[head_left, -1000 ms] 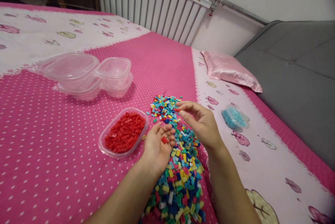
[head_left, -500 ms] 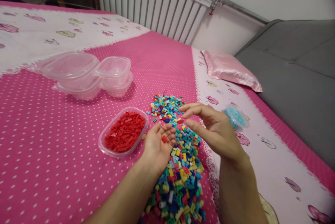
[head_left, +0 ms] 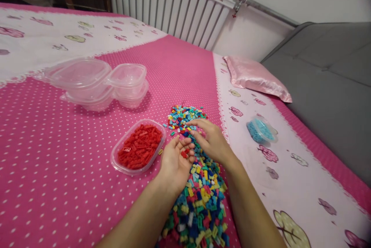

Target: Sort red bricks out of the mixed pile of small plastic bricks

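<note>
My left hand lies palm up with curled fingers, cupping a few small red toy building bricks. Just right of it, my right hand hovers palm down over the brick pile, thumb and forefinger apart, nothing visible between them. Under and below both hands spreads a long heap of mixed coloured bricks. A smaller heap of bricks lies beyond the fingertips. Left of my left hand stands a clear plastic tub full of red bricks.
Stacked clear plastic containers stand at the back left of the pink dotted bedspread. On the right is a small tub of light blue bricks. Farther back lie a pink pillow, a grey headboard and a radiator.
My right hand has moved left and closer to the bricks, near my left fingertips. The tub of blue bricks is now uncovered. My left hand stays cupped around its red bricks.
</note>
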Demonstrator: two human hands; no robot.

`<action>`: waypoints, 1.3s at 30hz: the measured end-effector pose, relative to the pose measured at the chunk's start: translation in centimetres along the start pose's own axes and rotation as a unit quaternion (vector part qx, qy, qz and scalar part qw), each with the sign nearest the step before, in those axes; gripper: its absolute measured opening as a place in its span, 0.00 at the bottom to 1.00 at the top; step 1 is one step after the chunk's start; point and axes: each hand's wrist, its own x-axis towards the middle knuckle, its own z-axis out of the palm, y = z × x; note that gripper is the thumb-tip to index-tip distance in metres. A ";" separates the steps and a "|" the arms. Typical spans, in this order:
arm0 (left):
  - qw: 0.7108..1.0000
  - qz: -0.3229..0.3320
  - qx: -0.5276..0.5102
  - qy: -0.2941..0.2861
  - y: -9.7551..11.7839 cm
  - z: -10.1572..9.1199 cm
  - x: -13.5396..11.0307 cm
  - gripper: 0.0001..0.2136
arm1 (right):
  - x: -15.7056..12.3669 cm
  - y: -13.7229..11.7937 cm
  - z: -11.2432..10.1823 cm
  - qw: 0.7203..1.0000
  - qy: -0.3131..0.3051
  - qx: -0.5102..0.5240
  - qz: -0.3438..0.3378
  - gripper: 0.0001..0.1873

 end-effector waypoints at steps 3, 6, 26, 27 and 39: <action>1.000 0.002 -0.002 0.000 -0.1 0.0 0.1 0.13 | 0.1 1.2 1.6 0.999 -0.014 -0.034 -0.001 0.11; 1.000 -0.001 -0.001 -0.005 -0.1 0.0 0.1 0.13 | 0.0 2.0 2.9 0.998 -0.023 -0.053 0.002 0.09; 1.000 -0.003 0.001 -0.001 -0.1 -0.1 0.1 0.14 | 0.1 1.8 3.0 0.995 0.048 -0.074 0.041 0.04; 1.000 -0.003 0.001 0.002 0.0 -0.1 0.1 0.14 | 0.1 1.8 2.9 0.995 0.053 -0.072 0.040 0.04; 1.000 -0.002 0.001 0.006 -0.1 -0.2 0.1 0.12 | 0.0 -1.4 -0.3 0.988 0.152 0.016 0.023 0.04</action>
